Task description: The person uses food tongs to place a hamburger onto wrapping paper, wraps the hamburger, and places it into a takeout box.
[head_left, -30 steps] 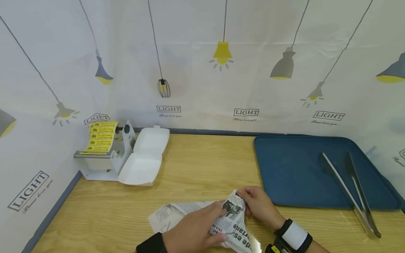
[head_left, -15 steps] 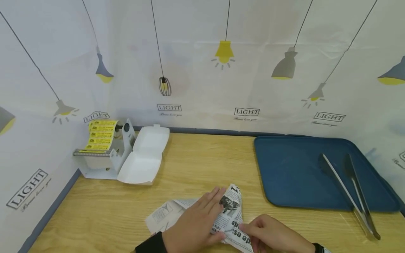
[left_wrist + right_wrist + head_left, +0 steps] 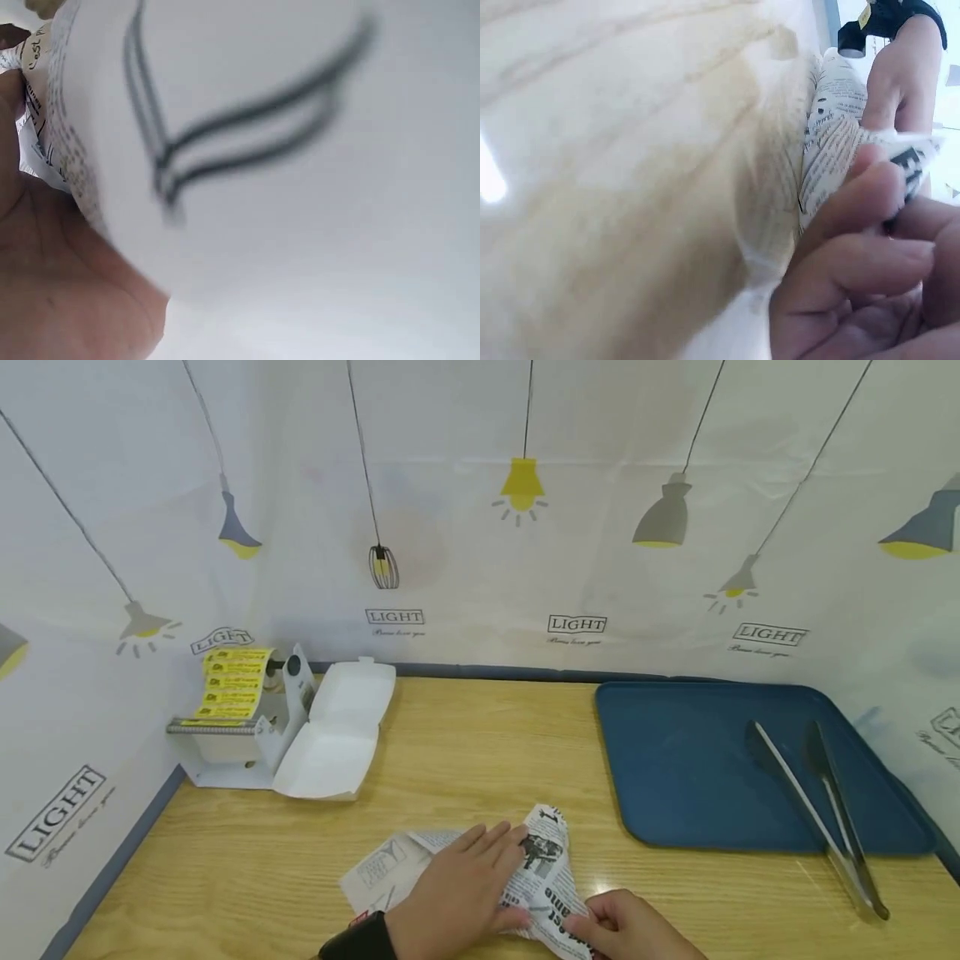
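A folded sheet of newsprint-patterned wrapping paper [image 3: 546,877] lies on the wooden table close to me, its narrow end pointing away. My left hand [image 3: 457,889] rests over it with fingers stretched out, pressing on its left side. At the near right, my right hand [image 3: 633,927] pinches a corner of the same paper between thumb and fingers. The right wrist view shows that pinch up close, with the fingers [image 3: 840,262] curled at the printed corner. A loose flap of paper [image 3: 262,247] fills most of the left wrist view. Whatever the paper may enclose is hidden.
A blue tray [image 3: 690,785] stands at the right, with metal tongs [image 3: 798,793] lying across its front edge. At the back left are an open white box [image 3: 330,760] and a dispenser [image 3: 281,727] with yellow labels [image 3: 234,683]. A printed curtain [image 3: 450,527] closes off the back.
The right hand has left the paper's far tip, come down toward me and taken hold of its near right corner. My left hand's fingers have flattened out over the paper.
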`<state>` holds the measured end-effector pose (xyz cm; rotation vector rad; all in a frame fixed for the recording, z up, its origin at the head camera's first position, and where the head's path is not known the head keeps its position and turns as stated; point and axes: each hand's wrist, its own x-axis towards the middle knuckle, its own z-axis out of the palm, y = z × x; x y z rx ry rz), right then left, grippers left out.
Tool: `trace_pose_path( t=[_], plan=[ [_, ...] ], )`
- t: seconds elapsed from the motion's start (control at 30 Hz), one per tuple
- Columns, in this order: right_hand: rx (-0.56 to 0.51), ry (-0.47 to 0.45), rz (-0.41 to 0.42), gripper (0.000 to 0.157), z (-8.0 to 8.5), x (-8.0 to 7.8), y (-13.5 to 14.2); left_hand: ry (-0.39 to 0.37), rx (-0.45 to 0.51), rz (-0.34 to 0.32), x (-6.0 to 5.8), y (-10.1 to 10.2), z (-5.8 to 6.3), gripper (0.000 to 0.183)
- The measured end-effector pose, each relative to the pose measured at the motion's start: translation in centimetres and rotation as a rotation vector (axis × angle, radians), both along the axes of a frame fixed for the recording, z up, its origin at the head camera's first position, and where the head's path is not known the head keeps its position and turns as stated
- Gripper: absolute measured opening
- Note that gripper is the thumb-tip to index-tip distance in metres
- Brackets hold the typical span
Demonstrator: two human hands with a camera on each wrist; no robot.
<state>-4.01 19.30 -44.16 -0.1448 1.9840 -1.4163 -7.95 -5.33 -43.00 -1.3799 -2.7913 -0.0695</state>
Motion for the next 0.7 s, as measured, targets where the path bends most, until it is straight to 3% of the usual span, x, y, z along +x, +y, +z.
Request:
trace_pose_path(
  t=[0.07,0.17,0.23,0.3,0.37,0.47,0.7],
  plan=[
    [0.054,0.046,-0.019,0.06,0.5,-0.4,0.0,-0.015,0.004,-0.001,-0.1,-0.1,0.1,0.068],
    [0.188,0.187,-0.096,0.049,1.8,-1.1,-0.6,-0.049,0.029,-0.014,-0.2,-0.3,0.2,0.068],
    [0.263,0.326,-0.112,0.06,2.3,-1.6,-1.3,-0.055,0.045,-0.028,-0.2,-0.4,0.2,0.069],
    [0.307,0.457,-0.077,0.072,2.2,-2.0,-2.1,-0.052,0.063,-0.041,-0.2,-0.6,0.0,0.069],
    [0.311,0.553,0.008,0.078,1.6,-2.4,-2.7,-0.049,0.078,-0.053,-0.1,-0.7,-0.2,0.071],
    [0.309,0.59,0.092,0.084,0.8,-2.7,-3.1,-0.055,0.101,-0.065,0.0,-0.9,-0.7,0.074],
    [0.342,0.596,0.148,0.091,0.1,-2.7,-3.6,-0.144,0.142,-0.076,-0.1,-1.5,-1.1,0.078]
  ],
)
